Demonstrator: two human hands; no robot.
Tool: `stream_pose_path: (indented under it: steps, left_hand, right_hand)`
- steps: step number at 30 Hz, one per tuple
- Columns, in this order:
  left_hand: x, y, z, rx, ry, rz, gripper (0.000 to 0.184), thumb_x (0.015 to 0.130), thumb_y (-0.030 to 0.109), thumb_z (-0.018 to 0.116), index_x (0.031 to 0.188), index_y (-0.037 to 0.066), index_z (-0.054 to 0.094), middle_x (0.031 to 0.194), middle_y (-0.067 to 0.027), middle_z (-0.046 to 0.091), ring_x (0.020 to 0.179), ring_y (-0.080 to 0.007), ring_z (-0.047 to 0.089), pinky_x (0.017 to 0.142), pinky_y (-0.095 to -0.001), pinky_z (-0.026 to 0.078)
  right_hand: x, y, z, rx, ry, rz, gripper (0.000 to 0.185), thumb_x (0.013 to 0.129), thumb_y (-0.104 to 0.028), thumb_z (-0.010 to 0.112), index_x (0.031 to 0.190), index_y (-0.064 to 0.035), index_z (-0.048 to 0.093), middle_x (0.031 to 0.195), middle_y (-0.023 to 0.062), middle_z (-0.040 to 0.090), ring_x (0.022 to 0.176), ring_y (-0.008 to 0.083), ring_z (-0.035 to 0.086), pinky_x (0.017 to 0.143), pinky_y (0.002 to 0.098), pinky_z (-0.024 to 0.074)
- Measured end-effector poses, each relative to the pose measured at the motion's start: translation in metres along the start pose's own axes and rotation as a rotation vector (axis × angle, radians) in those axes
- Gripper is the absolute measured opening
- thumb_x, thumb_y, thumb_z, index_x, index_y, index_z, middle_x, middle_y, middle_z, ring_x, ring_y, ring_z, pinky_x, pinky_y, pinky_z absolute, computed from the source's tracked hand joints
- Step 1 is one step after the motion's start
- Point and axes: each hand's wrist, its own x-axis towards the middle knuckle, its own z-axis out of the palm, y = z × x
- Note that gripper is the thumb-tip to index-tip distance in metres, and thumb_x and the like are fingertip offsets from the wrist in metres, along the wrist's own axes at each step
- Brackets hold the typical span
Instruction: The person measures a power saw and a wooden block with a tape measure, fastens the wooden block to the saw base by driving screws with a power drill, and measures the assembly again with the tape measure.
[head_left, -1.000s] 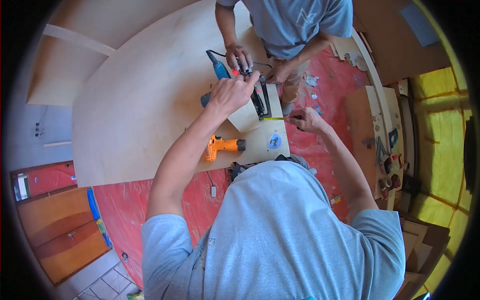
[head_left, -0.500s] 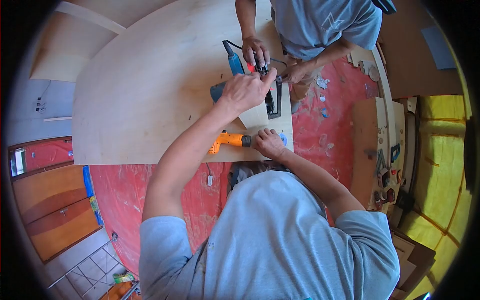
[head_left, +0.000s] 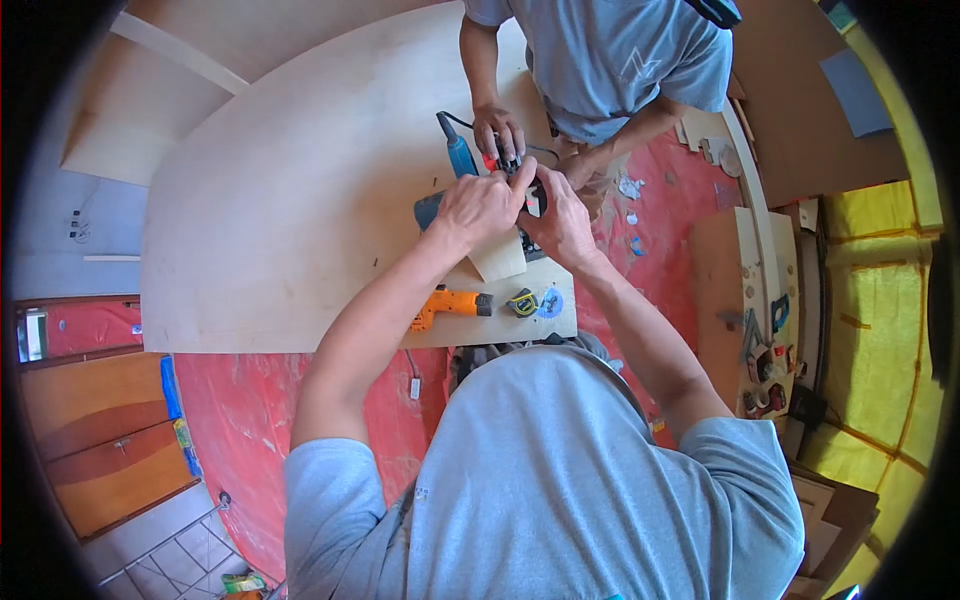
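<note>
At the near edge of the view, the grey shirt of the wearer is seen from above. Beyond it, a broad pale panel is shown; on its near corner are laid an orange cordless drill, a tape measure just beside the drill's dark end, and a round blue patch. Farther in, the black tool is placed close to the panel's right side, largely covered by hands, with a pale offcut beside it. The left hand is set over the tool with its fingers curled; whether they are clamped on it cannot be told. By the right hand, the tool is bracketed between thumb and fingers, which are held apart; the firmness of the hold cannot be told. To the left, a blue tool handle is seen. At the far side, the black tool's upper end is covered by a co-worker's hand. The floor is spread with red sheeting.
</note>
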Motion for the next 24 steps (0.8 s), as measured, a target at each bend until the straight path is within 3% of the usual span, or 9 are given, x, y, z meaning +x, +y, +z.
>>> stream_pose_path:
  steps: [2,5,11,13,14,16,17,21,24]
  left_hand:
    - [-0.002,-0.001,-0.001,-0.012,0.009,-0.003,0.058,0.101,0.023,0.062,0.156,0.007,0.051,0.08,-0.0195,0.074,0.067,-0.0404,0.077,0.056,-0.0531,0.061]
    - [-0.001,0.0,-0.004,0.0,-0.058,0.018,0.064,0.104,0.025,0.059,0.161,0.001,0.045,0.081,-0.0215,0.075,0.07,-0.0388,0.078,0.06,-0.0514,0.063]
    - [0.003,0.008,-0.032,-0.229,-0.155,-0.137,0.05,0.106,0.026,0.057,0.145,-0.004,0.05,0.081,-0.0242,0.074,0.075,-0.048,0.076,0.069,-0.059,0.062]
    - [-0.002,0.005,-0.042,-0.375,-0.173,-0.199,0.041,0.103,0.023,0.065,0.134,-0.001,0.052,0.104,-0.0297,0.074,0.096,-0.0498,0.075,0.08,-0.0618,0.059]
    - [-0.006,0.004,-0.048,-0.373,-0.177,-0.214,0.041,0.103,0.023,0.065,0.134,-0.001,0.052,0.104,-0.0297,0.074,0.096,-0.0498,0.075,0.08,-0.0618,0.059]
    - [-0.011,0.003,-0.058,-0.427,-0.304,-0.226,0.046,0.098,0.018,0.072,0.132,-0.004,0.051,0.119,-0.0326,0.069,0.115,-0.0511,0.069,0.094,-0.0601,0.056]
    - [-0.016,-0.001,-0.038,-0.406,-0.233,-0.187,0.04,0.096,0.01,0.072,0.128,-0.005,0.055,0.121,-0.0298,0.067,0.114,-0.0494,0.068,0.095,-0.0577,0.056]
    - [-0.022,0.02,-0.036,-0.186,-0.054,-0.192,0.029,0.091,0.003,0.07,0.117,-0.007,0.063,0.112,-0.0252,0.068,0.108,-0.0429,0.071,0.095,-0.0533,0.059]
    - [-0.026,0.028,-0.027,-0.092,0.023,-0.237,0.029,0.088,0.007,0.072,0.114,-0.005,0.065,0.109,-0.0211,0.069,0.104,-0.0379,0.072,0.09,-0.0495,0.06]
  right_hand:
    - [0.0,-0.003,0.002,-0.02,-0.065,0.117,0.077,0.082,-0.024,0.089,0.148,-0.0067,0.053,0.128,0.0198,0.068,0.118,0.0413,0.07,0.098,0.0521,0.0576]
    - [0.0,-0.005,0.002,-0.046,-0.059,0.124,0.073,0.084,-0.027,0.089,0.145,-0.0079,0.055,0.128,0.018,0.069,0.116,0.0402,0.071,0.095,0.0517,0.0586]
    - [0.002,0.0,0.0,-0.103,-0.062,0.075,0.068,0.083,-0.027,0.089,0.14,-0.0078,0.058,0.127,0.0175,0.071,0.116,0.04,0.071,0.096,0.0517,0.0574]
    - [0.003,0.002,0.003,-0.113,-0.018,0.054,0.064,0.082,-0.025,0.089,0.137,-0.0063,0.06,0.124,0.0183,0.072,0.115,0.0393,0.072,0.097,0.0512,0.0571]
    - [0.003,0.003,0.002,-0.09,-0.05,0.081,0.067,0.082,-0.029,0.09,0.137,-0.0051,0.06,0.123,0.0189,0.072,0.113,0.0392,0.072,0.097,0.0509,0.0569]
    - [0.005,-0.009,-0.007,-0.101,-0.119,0.139,0.072,0.082,-0.033,0.092,0.139,-0.0049,0.059,0.123,0.0191,0.071,0.11,0.0395,0.072,0.097,0.0509,0.0566]
    - [0.003,-0.008,-0.005,-0.097,-0.126,0.133,0.072,0.082,-0.033,0.092,0.139,-0.0049,0.059,0.123,0.0191,0.071,0.11,0.0395,0.072,0.097,0.0509,0.0566]
    - [0.003,-0.002,-0.002,-0.113,-0.069,0.07,0.074,0.082,-0.032,0.093,0.142,-0.0062,0.058,0.124,0.0198,0.07,0.111,0.0402,0.071,0.097,0.051,0.0565]
    - [0.001,-0.01,-0.003,-0.083,-0.043,0.018,0.073,0.081,-0.022,0.094,0.143,-0.0066,0.057,0.13,0.0195,0.067,0.116,0.042,0.069,0.099,0.0518,0.0564]
